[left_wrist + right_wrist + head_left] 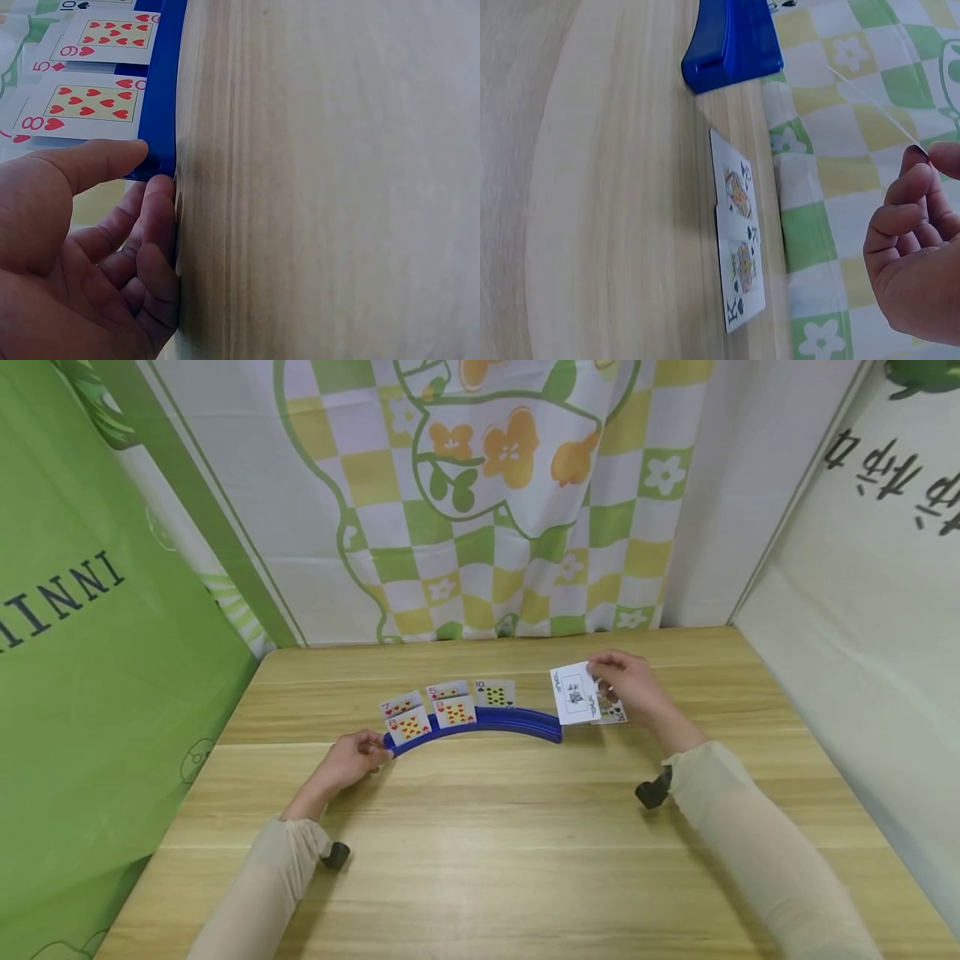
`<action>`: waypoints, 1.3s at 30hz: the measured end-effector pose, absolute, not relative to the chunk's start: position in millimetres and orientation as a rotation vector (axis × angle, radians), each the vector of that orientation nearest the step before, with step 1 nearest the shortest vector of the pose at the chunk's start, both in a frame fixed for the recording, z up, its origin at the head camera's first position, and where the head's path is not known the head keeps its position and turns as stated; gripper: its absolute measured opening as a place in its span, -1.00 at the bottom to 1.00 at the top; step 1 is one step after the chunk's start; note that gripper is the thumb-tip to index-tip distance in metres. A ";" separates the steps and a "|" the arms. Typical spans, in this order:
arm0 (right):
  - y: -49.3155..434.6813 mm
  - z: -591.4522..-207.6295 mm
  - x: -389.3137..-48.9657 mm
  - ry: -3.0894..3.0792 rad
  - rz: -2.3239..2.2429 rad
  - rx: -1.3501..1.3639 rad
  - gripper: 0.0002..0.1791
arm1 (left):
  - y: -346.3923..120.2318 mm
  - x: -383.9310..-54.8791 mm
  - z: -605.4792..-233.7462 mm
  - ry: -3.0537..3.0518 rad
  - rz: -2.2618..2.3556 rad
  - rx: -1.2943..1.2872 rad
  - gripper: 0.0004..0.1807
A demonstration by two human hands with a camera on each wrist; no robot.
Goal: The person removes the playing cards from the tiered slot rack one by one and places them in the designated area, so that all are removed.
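Playing card [572, 697], white with a dark figure inside a box frame, is hanging in the air above the tabletop [480, 860], toward the far edge and near the right end of a curved blue rack [517, 720]. The right hand [632, 687] is pinching it, thumb and fingertips clamped on one corner; the right wrist view is showing it nearly edge-on and apart from the rack. Two overlapping face cards [735, 184] are lying on the tabletop just beyond the rack's right end, one being a king of spades [742, 270]. The left hand [356, 758] is gripping the rack's left end, thumb and index finger pressing against it while the other fingers are curling below. The rack is resting toward the tabletop's far edge, arching between both hands. Standing in it, from the left, are an eight of hearts [410, 726] with a red seven [401, 703] rising behind, a nine of hearts [456, 712] with a five of diamonds [448, 690] showing behind, and a black ten [495, 694]. A checkered curtain [465, 552] is hanging behind the far edge.
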State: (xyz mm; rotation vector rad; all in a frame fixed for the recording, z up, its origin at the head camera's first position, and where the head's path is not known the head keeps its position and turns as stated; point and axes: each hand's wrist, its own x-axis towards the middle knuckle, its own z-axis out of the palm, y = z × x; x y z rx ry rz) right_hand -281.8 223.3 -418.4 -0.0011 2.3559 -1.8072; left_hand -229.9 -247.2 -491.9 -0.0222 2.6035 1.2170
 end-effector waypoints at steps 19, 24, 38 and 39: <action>258.8 -425.8 -293.3 2.378 -1.795 0.129 -0.60 | -247.3 -230.2 -493.8 2.600 1.235 -0.031 -0.64; 267.9 -431.5 -295.9 2.405 -1.772 0.166 -0.56 | -246.8 -230.1 -493.0 2.597 1.220 -0.030 -0.64; 282.6 -436.4 -295.9 2.445 -1.778 0.201 -0.60 | -247.4 -229.7 -492.6 2.608 1.213 -0.018 -0.62; 283.3 -436.8 -295.9 2.442 -1.779 0.206 -0.61 | -247.4 -229.4 -492.4 2.608 1.212 -0.018 -0.62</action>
